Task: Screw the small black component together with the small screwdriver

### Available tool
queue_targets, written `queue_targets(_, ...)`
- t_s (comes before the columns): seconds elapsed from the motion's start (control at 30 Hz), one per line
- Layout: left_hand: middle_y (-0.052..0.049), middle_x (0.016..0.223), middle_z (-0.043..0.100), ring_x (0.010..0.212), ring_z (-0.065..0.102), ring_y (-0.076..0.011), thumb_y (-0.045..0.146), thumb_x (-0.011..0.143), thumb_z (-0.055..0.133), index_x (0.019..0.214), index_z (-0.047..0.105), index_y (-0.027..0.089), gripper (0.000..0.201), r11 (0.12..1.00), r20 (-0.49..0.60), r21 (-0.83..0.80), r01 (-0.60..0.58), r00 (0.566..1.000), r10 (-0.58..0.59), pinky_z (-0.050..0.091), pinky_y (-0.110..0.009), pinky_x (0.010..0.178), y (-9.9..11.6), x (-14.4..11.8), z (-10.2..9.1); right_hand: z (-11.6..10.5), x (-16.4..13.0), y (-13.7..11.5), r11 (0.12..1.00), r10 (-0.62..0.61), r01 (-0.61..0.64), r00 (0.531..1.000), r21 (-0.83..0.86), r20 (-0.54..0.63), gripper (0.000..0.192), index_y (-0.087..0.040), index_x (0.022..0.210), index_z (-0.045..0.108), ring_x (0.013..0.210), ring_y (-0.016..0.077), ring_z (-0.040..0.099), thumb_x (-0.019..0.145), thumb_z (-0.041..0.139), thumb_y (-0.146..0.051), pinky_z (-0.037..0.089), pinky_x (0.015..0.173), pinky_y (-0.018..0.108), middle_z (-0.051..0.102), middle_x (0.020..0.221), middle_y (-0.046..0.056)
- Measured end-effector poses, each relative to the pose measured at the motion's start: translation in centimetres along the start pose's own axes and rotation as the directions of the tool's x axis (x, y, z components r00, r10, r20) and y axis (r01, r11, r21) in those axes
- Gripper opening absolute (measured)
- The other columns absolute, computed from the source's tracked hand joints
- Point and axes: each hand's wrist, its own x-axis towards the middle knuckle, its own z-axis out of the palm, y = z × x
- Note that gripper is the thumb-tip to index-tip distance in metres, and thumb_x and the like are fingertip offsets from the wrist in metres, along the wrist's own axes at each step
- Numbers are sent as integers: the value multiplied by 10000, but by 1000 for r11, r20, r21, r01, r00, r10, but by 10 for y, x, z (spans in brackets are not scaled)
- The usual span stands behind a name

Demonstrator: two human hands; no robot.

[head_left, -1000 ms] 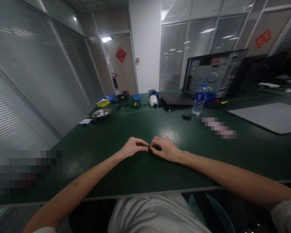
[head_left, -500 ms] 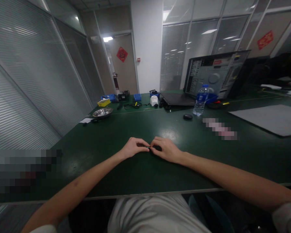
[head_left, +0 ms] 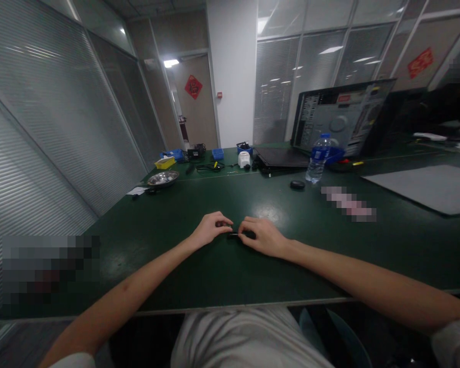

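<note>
My left hand (head_left: 211, 228) is just left of the middle of the green table, thumb and index finger drawn together. A small dark shape shows inside its curl, too small to name. Facing it, my right hand (head_left: 263, 236) rests low over the tabletop with thumb and fingers pinched. From its fingertips a small, thin dark piece (head_left: 233, 234) with a light edge points left, close below the left fingertips. Its kind cannot be made out. A narrow gap separates the two hands' fingertips.
A water bottle (head_left: 317, 159) and a black oval object (head_left: 297, 185) stand beyond my right hand. Farther back are an open computer case (head_left: 335, 120), a metal bowl (head_left: 163, 178), a yellow tray (head_left: 164, 163) and cables. A grey sheet (head_left: 433, 188) lies at right.
My left fingertips have drawn slightly left and up from the right ones, opening a small gap. The thin dark piece at my right fingertips is now exposed. My right hand has stayed put.
</note>
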Motion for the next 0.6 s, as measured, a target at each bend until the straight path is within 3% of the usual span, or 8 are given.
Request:
queue_targets(0.17,-54,1035,686,890,624,-173,307,942,660,1221,727,207,304,998,68,-40,-40,997,43,473,-278,775,3,-4,-8,-2,0,-1,1000,9,-9,1000,11,1,83,-214,985,693,757,140,602,939,630,-241,399,699,256,664,938,12)
queue_targets(0.27,-62,1082,697,887,622,-170,284,999,557,1207,726,209,278,999,68,-2,-53,996,53,477,-282,767,10,-10,-13,-2,0,-1,1000,18,-18,1000,13,0,84,-213,984,694,751,138,601,940,628,-241,400,698,254,667,932,10)
queue_targets(0.47,-71,1199,671,1137,590,-231,393,945,684,1125,746,240,244,972,92,63,-227,971,221,457,-371,1012,26,-14,-4,-1,-1,1,1000,14,-14,1000,24,-7,91,-216,996,697,793,145,617,938,641,-258,411,724,256,670,955,11)
queue_targets(0.6,-77,1217,674,1165,585,-234,359,980,636,1134,742,243,220,965,111,91,-245,966,234,440,-381,1045,25,-13,-2,-1,0,1,999,22,-22,1000,35,0,94,-214,1001,694,791,146,619,944,634,-259,420,731,259,668,952,11)
